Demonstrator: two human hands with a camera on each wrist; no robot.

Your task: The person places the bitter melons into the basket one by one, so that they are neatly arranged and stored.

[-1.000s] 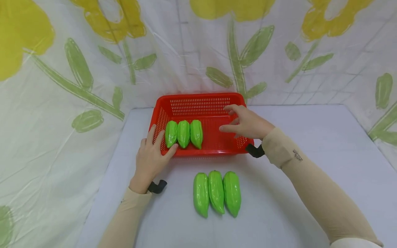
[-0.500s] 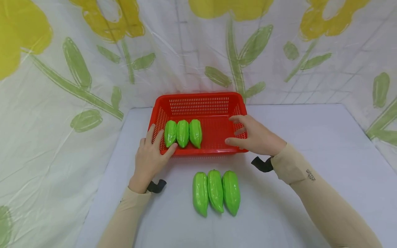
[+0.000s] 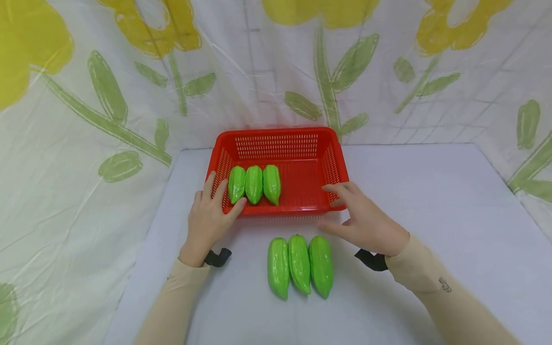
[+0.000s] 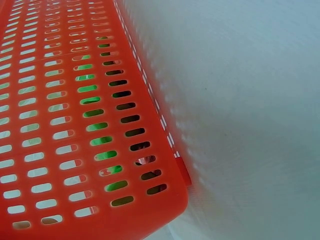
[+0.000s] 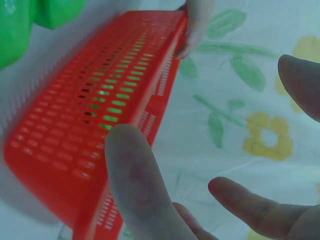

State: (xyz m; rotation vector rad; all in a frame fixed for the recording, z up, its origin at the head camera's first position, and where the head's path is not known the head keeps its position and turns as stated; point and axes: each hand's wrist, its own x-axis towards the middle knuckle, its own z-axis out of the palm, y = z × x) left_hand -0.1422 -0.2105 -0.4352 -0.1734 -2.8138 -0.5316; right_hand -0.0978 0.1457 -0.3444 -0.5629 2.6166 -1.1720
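Note:
Three glossy green fruits (image 3: 254,186), ridged and pointed at one end, stand side by side in the left part of a red perforated basket (image 3: 282,210). My left hand (image 3: 207,223) rests on the basket's front left corner, fingers spread over the left rim and thumb across the front rim. Three more of these green fruits (image 3: 299,264) lie in a row on the table before the basket. By the basket's front right corner hovers my right hand (image 3: 366,220), thumb and fingers apart and holding nothing. Its thumb (image 5: 135,175) is close in the right wrist view.
Beneath everything is a white table (image 3: 414,191). A white cloth (image 3: 258,62) with yellow flowers and green leaves hangs behind and beside it. The basket's slotted wall (image 4: 65,120) fills much of the left wrist view.
My right hand has left the inside of the basket and come back toward me, over its front right corner. The left hand and all the green fruits stay put.

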